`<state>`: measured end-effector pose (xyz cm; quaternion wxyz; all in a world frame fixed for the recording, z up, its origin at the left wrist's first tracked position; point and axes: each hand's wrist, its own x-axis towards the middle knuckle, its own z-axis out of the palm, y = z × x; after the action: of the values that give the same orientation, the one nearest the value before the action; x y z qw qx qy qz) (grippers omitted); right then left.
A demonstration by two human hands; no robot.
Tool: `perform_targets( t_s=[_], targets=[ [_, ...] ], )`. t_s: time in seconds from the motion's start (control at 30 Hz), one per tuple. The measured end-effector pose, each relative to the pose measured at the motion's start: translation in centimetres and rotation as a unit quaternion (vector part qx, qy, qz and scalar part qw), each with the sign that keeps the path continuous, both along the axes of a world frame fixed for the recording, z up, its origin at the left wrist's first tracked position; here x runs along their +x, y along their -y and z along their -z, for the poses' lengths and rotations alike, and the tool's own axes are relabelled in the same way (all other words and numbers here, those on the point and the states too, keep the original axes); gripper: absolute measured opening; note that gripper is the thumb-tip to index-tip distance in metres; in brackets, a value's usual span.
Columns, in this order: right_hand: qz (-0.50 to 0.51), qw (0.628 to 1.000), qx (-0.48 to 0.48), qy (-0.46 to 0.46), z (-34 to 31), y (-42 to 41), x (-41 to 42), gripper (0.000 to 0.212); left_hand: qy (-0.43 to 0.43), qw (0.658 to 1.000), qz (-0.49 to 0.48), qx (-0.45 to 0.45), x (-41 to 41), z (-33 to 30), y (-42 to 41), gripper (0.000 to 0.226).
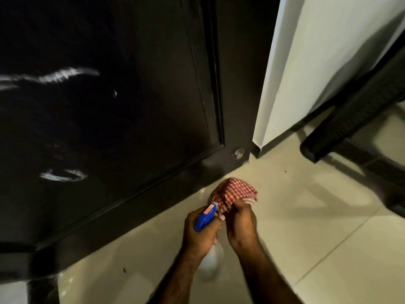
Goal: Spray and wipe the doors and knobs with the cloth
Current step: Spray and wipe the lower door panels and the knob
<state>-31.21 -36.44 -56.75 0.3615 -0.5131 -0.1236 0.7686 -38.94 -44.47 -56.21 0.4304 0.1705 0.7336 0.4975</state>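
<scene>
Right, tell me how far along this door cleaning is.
Done, apparently: the dark door carries pale smears, so it looks sprayed or part wiped. In hand: the left hand grips the spray bottle, its nozzle aimed at the checked cloth held by the right hand. Left: the smears are not wiped off, and no knob is in view, so I cannot judge knobs.

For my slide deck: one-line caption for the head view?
Left hand holds blue spray bottle, right hand grips checked cloth beside dark door.
</scene>
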Motion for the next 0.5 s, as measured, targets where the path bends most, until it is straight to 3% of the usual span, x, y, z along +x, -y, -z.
perform_targets(
  t_s=[0.1, 0.2, 0.33, 0.43, 0.5],
  targets=[
    [0.018, 0.978, 0.158, 0.133, -6.0, -5.2, -3.0, 0.028, -0.014, 0.998, -0.042, 0.054, -1.5, -4.4, -5.0, 0.038],
    [0.085, 0.946, 0.22, 0.223, -9.8, -10.2, -6.0, 0.039, -0.05, 0.992, -0.055, 0.105, -3.0, -8.5, -8.9, 0.019],
    [0.121, 0.947, 0.213, 0.208, -16.2, -13.2, -6.1, 0.027, -0.091, 0.982, -0.039, 0.16, -4.8, -14.6, -11.2, 0.018],
    [0.141, 0.914, 0.345, 0.159, -23.3, -14.2, -5.4, 0.033, -0.119, 0.973, 0.003, 0.198, -5.1, -19.5, -11.6, 0.02],
    [0.141, 0.857, 0.473, 0.145, -29.3, -15.4, -5.7, 0.039, -0.132, 0.964, 0.007, 0.231, -5.4, -23.2, -12.1, 0.02]
  ],
)
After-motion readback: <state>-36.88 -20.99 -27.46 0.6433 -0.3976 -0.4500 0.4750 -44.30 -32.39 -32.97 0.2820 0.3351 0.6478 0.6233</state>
